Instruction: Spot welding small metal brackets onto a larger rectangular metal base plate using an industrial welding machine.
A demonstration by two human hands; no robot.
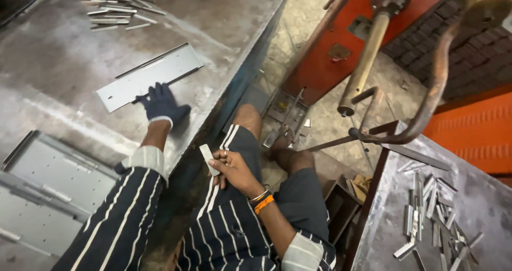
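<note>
My right hand point(233, 167) hangs bare over my lap, fingers curled around a small flat metal strip point(208, 159); the strip stands up and leftward out of the grip, its lower end pinched between thumb and fingertips, its upper end free. An orange band and thin bangles point(261, 200) sit at that wrist. My left hand point(161, 105), in a dark blue glove, reaches out across the steel workbench point(64, 63), fingers spread flat and pressing on the near long edge of a long folded sheet-metal panel point(149, 76); nothing is clenched there, the palm just rests on the plate. The panel lies slantwise, its far end pointing up and right toward the bench edge, with a raised lip along its far side. Nearer to me on the bench, at the left, lie larger grey sheet-metal trays point(50, 188), stacked and overlapping beside my striped sleeve. At the far top of the bench is a loose heap of short metal strips point(114, 7), well apart from both hands. To my right, a second metal table point(474, 196) carries another scatter of similar small strips point(434, 217). Between the two benches, past my knees, stands an orange-red machine point(341, 42) with a brass-coloured rod point(365, 58) slanting down and a curved copper-toned arm point(432, 90) above it. I can see no labels, packages or signs plainly anywhere.
</note>
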